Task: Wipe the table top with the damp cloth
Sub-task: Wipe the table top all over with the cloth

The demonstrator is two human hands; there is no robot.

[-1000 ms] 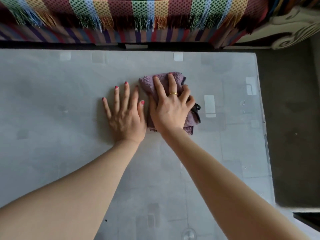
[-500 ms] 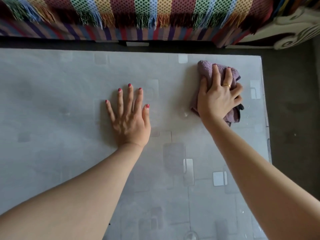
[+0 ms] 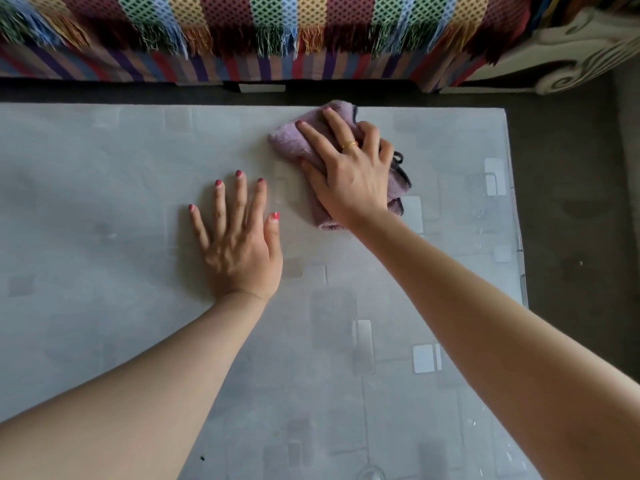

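A sofa stands along the far side, draped with a woven throw [image 3: 263, 15] in bands of red, green, yellow and blue, its tasselled fringe [image 3: 194, 38] hanging over a striped cover [image 3: 214, 67] beneath. At the right end curls a carved cream armrest [image 3: 571, 57] with dark scrollwork. A dark grey floor [image 3: 571, 202] runs below the sofa and down the right side.

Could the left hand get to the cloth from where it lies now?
Probably yes. The left hand lies flat on the table just beside the cloth, nothing between them, though the right hand covers most of it.
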